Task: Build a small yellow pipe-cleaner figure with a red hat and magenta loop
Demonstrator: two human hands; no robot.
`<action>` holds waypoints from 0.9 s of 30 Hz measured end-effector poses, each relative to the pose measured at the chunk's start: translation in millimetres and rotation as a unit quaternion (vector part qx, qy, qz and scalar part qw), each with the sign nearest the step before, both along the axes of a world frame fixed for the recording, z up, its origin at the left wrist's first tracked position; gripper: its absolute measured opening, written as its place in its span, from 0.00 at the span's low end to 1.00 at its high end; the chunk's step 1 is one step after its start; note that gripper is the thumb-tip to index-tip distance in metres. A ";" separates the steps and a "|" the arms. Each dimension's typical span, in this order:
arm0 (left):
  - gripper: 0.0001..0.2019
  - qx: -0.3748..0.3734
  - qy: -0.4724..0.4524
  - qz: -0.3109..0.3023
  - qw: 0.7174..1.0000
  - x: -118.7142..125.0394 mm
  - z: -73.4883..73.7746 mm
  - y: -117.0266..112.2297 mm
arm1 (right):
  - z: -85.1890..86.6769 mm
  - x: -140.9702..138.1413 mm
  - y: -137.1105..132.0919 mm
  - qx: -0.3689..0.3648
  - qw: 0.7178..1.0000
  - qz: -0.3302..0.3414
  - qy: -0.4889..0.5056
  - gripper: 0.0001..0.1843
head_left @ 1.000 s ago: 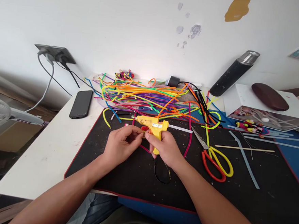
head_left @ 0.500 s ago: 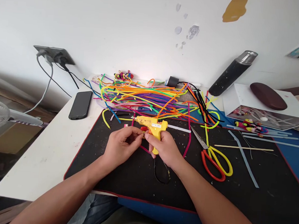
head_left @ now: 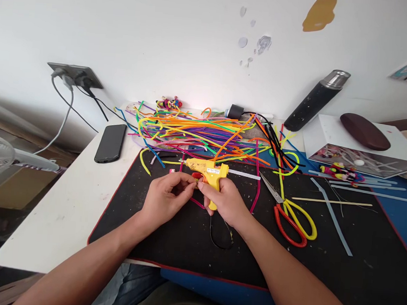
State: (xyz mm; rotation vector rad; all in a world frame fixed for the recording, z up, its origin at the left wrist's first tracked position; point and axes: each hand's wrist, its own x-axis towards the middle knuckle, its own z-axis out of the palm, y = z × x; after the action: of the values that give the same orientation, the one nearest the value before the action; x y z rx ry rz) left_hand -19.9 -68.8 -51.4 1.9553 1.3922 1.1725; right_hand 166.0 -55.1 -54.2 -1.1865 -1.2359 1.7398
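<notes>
My right hand [head_left: 228, 200] is closed around the handle of a yellow hot glue gun [head_left: 202, 165], its nozzle aimed left and a clear glue stick [head_left: 244, 174] poking from its rear. My left hand [head_left: 168, 195] is closed in a pinch, the thumb and forefinger meeting my right thumb below the gun's barrel. Between these fingertips is a small red and yellow piece [head_left: 197, 175], mostly covered by fingers, so its kind is unclear. A magenta pipe cleaner [head_left: 255, 193] lies on the black mat [head_left: 182, 251] behind and beside the hands.
Many coloured pipe cleaners [head_left: 190, 135] are heaped along the wall. Scissors [head_left: 291, 219] with red and yellow handles lie right of my right hand, near a wooden stick [head_left: 332, 201] and glue sticks [head_left: 371, 192]. A phone [head_left: 110, 142] rests at left; a black flask [head_left: 313, 102] leans on the wall.
Both hands keep their grips in nearly the same place. The whole view has shifted very slightly; nothing on the table has visibly moved.
</notes>
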 end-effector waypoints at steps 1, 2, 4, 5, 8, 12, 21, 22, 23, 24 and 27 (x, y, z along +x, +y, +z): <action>0.05 0.000 -0.001 -0.001 1.000 -0.1 -0.3 0.1 | -0.3 0.2 0.1 -0.001 1.000 0.000 -0.002 0.16; 0.05 0.000 -0.002 -0.003 1.000 -0.1 -0.6 0.2 | -0.7 0.3 0.1 -0.001 1.000 0.001 -0.004 0.17; 0.05 -0.001 -0.004 -0.004 1.000 -0.4 -1.3 0.5 | -1.3 0.3 0.4 -0.002 1.000 0.002 -0.008 0.17; 0.05 -0.002 -0.005 -0.005 1.000 -0.7 -1.7 0.7 | -1.5 0.2 0.5 -0.002 1.000 0.002 -0.008 0.17; 0.05 -0.013 -0.008 -0.008 1.000 -1.6 -2.3 1.8 | -1.1 -0.1 0.5 0.000 1.000 0.000 -0.006 0.17; 0.05 -0.028 -0.016 -0.008 0.999 -3.8 -2.4 3.5 | 0.7 0.0 0.4 -0.005 1.000 -0.005 -0.004 0.15; 0.07 -0.031 -0.012 0.005 0.999 -7.9 -1.8 4.2 | -1.0 0.6 1.5 0.000 1.000 -0.010 0.004 0.15; 0.06 -0.030 -0.009 0.005 1.000 -7.8 -1.5 3.6 | -1.3 0.6 1.6 0.002 1.000 -0.011 0.005 0.15; 0.06 -0.028 -0.006 0.003 1.000 -7.5 -1.3 2.9 | -1.5 0.5 1.7 0.003 1.000 -0.013 0.006 0.15; 0.06 -0.026 -0.003 0.002 1.000 -7.2 -1.0 2.2 | -1.8 0.5 1.8 0.003 1.000 -0.015 0.007 0.15; 0.04 -0.015 0.002 -0.003 1.000 -6.2 -0.6 0.3 | -3.4 0.4 2.5 0.001 1.000 -0.023 0.011 0.15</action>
State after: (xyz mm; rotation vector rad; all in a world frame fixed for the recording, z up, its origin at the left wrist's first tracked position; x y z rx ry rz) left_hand -26.1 -68.6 -52.0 1.9411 1.3975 1.1391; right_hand 166.5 -52.5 -57.6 -1.1831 -1.1879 1.7132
